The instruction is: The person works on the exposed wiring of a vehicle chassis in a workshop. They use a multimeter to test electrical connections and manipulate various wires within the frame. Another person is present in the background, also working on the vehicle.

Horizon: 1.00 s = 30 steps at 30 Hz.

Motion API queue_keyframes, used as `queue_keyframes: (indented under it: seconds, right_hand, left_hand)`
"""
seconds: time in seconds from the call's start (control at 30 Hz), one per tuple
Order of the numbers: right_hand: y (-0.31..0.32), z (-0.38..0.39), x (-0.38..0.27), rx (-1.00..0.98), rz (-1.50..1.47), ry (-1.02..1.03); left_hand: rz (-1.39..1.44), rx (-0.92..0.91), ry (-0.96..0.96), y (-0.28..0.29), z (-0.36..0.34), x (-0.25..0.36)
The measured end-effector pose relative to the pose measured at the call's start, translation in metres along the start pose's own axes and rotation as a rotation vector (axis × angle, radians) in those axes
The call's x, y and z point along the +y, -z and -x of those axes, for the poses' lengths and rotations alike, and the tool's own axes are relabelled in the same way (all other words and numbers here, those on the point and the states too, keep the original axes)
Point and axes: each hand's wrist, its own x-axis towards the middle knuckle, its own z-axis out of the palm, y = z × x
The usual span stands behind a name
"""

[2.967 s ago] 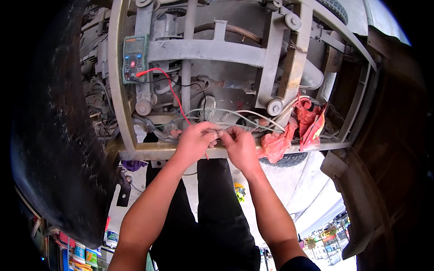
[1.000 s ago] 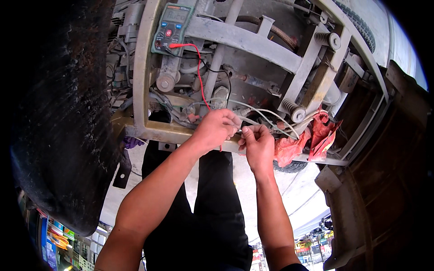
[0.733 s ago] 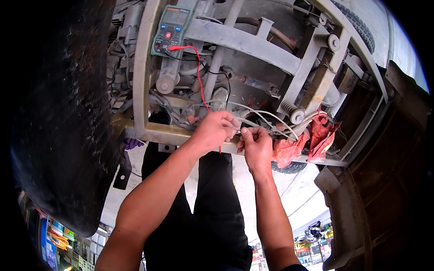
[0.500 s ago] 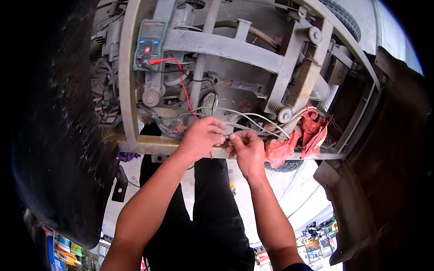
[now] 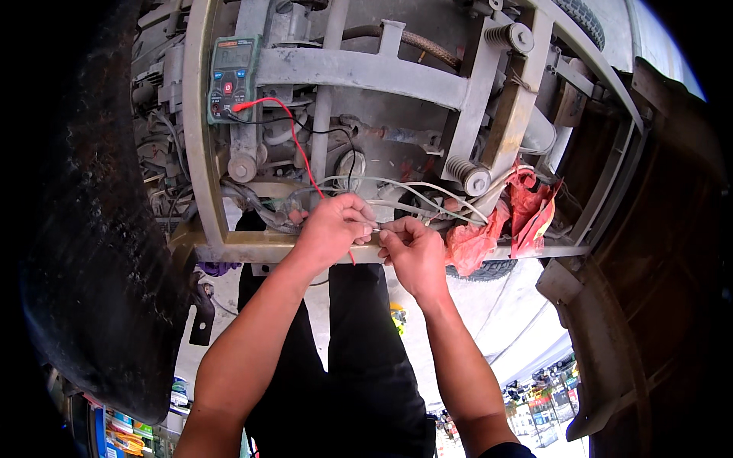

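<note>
Pale concrete floor (image 5: 500, 317) shows beneath a greyish-gold tubular metal vehicle frame (image 5: 201, 153), beyond whose lower edge the person's black-trousered legs (image 5: 359, 328) show. Compared with half a second ago the view has swung, shifting everything leftward, but the grip is unchanged: the left hand (image 5: 334, 227) pinches a small, thin, pale piece (image 5: 376, 228) above the frame's lower edge, and the right hand (image 5: 417, 250) closes thumb and forefinger on its other end. That suggests fine fingertip work continuing, neither hand having let go; whether the piece is wire or metal is too small to tell. One slim red cable (image 5: 305, 156) runs behind the left hand from a green-cased multimeter (image 5: 231, 80) at the frame's left edge. Crumpled red plastic wrapping (image 5: 477, 235) hangs near the lower right corner.
</note>
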Motion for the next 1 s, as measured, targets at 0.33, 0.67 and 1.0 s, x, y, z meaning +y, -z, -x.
queue_keyframes:
  seconds: [0.33,0.67,1.0]
  right_hand:
    - [-0.010,0.004,0.003,0.061,-0.140,-0.053]
    - [-0.003,0.000,0.014,0.010,-0.006,0.134]
    - [0.049,0.014,0.039,0.417,0.399,0.207]
  left_hand:
    - [-0.042,0.016,0.015,0.000,0.001,0.000]
    - [-0.221,0.014,-0.084,-0.010,0.006,0.009]
    - [-0.921,0.128,-0.270,-0.027,-0.001,0.013]
